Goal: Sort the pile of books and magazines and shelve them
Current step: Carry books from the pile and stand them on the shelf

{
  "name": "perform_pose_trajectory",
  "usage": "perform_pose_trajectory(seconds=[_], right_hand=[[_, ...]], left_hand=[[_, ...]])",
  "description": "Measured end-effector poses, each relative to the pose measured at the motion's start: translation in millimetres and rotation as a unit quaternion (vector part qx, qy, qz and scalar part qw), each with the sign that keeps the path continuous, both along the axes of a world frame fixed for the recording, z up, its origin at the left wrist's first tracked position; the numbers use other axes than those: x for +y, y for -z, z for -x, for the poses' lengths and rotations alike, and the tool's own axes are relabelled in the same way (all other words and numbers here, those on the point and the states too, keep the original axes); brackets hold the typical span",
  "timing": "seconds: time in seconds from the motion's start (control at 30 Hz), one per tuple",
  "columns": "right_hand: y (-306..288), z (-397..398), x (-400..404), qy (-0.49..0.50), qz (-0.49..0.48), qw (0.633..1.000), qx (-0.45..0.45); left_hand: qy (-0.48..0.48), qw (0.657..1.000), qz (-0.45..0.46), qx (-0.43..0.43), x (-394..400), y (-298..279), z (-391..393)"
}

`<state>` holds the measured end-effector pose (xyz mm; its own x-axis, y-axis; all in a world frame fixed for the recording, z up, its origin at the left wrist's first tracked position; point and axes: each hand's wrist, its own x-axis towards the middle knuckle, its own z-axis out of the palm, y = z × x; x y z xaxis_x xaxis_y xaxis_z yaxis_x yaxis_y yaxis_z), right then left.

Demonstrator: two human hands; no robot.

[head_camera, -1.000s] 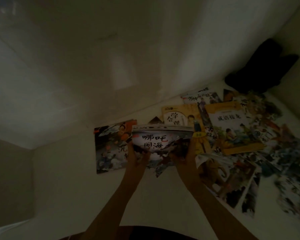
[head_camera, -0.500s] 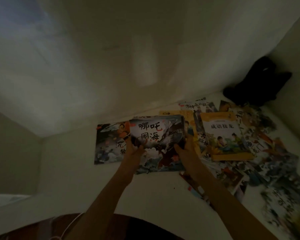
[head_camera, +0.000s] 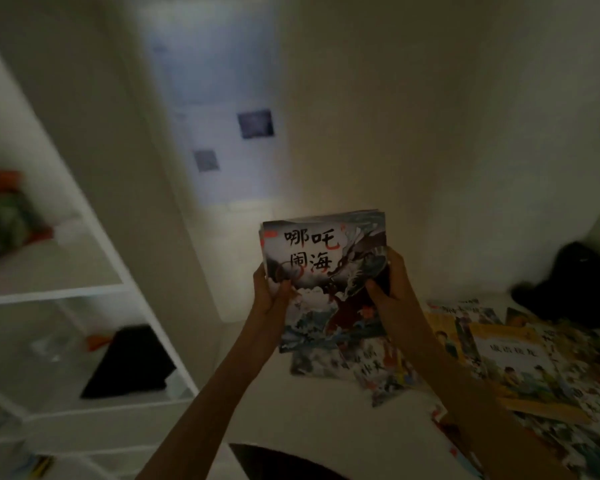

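A thin stack of picture books point(head_camera: 323, 271), its top cover dark with a dragon and large black characters, is lifted above the white surface point(head_camera: 326, 420). My left hand point(head_camera: 272, 289) grips its left edge with the thumb on the cover. My right hand point(head_camera: 388, 282) grips the right edge the same way. More books lie spread on the surface to the right, among them a yellow-covered book point(head_camera: 520, 368) and a colourful book point(head_camera: 323, 362) just below the held stack. A white shelf unit point(head_camera: 94, 289) stands at the left.
The shelf holds a green and orange object point(head_camera: 4, 213) on an upper level and a black item point(head_camera: 129, 362) lower down. A black bundle point(head_camera: 575, 282) sits in the far right corner by the wall. Walls close in behind the surface.
The stack has been lifted off the pile and carried up and leftward. The view has swung left, so the white shelf unit has come into sight.
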<state>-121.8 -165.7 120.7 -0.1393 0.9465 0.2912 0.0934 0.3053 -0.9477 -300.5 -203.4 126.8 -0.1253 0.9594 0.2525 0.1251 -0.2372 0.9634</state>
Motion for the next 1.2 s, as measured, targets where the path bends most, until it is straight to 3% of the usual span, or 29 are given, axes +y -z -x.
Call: perform_pose_trajectory(seconds=[0.27, 0.43, 0.6, 0.77, 0.83, 0.9, 0.93, 1.03, 1.1, 1.2], right_hand=[[-152.2, 48.9, -34.2, -0.082, -0.158, 0.982, 0.063], [-246.2, 71.1, -41.7, -0.079, -0.272, 0.954, 0.099], [-346.2, 89.7, -19.0, -0.106, -0.293, 0.943, 0.114], [-429.3, 108.8, 46.6, -0.095, -0.272, 0.956, 0.051], [-441.6, 119.0, 77.7, -0.035, -0.285, 0.956, -0.057], [-440.1, 129.3, 97.3, 0.050, -0.306, 0.931, -0.195], [-434.7, 133.7, 102.6, 0.035, -0.299, 0.929, -0.217], [-413.6, 143.8, 104.0, -0.163, -0.222, 0.946, -0.173], [-400.8, 149.6, 107.2, -0.249, -0.204, 0.928, -0.187], [-395.0, 156.7, 112.2, -0.295, -0.226, 0.912, -0.172]], left_hand=[[-0.030, 0.982, -0.182, 0.030, -61.8, -152.2, 56.1], [-0.073, 0.949, -0.297, 0.073, -83.9, -243.8, 74.5], [-0.134, 0.936, -0.321, 0.045, -65.7, -321.3, 81.9], [-0.207, 0.932, -0.291, 0.066, -19.5, -384.5, 85.9], [-0.222, 0.929, -0.288, 0.063, 5.7, -393.7, 88.6], [-0.254, 0.927, -0.266, 0.069, 33.9, -395.3, 91.1], [-0.278, 0.925, -0.249, 0.072, 48.1, -395.5, 92.2], [-0.367, 0.900, -0.225, 0.064, 80.4, -392.3, 91.3], [-0.407, 0.877, -0.232, 0.103, 90.0, -389.9, 86.5], [-0.356, 0.889, -0.243, 0.156, 87.1, -391.2, 92.7]])
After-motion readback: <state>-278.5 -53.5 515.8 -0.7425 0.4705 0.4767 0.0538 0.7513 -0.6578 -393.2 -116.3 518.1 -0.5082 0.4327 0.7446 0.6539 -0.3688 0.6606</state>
